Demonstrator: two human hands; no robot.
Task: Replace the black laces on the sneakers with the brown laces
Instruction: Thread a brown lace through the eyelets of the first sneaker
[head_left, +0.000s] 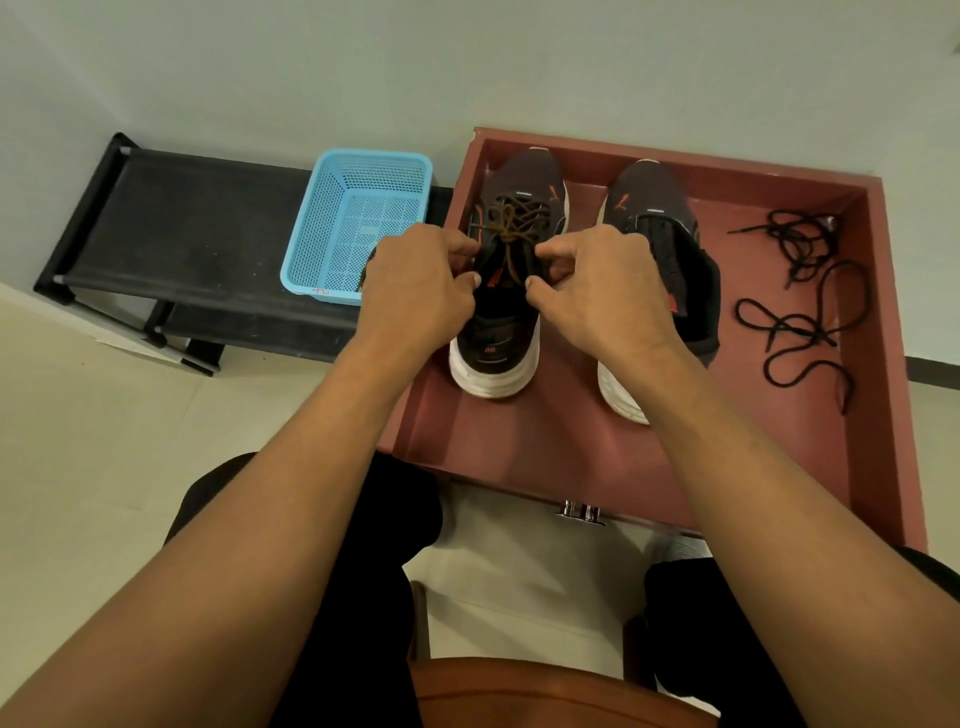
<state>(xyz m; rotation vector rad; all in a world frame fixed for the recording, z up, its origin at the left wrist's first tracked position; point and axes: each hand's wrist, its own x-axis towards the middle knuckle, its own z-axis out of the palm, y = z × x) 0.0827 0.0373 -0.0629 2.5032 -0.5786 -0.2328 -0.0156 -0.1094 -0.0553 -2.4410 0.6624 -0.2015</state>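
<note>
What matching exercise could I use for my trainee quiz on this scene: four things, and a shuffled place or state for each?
Things:
1 left sneaker
2 right sneaker
3 black laces
4 blue basket

Places or states:
a on the black rack
b in a loose tangle in the red tray
c threaded with the brown lace
d unlaced

Pairs: 1-c, 2-d, 3-b, 4-a

Home entryway: shoe rack, floor tiles.
</note>
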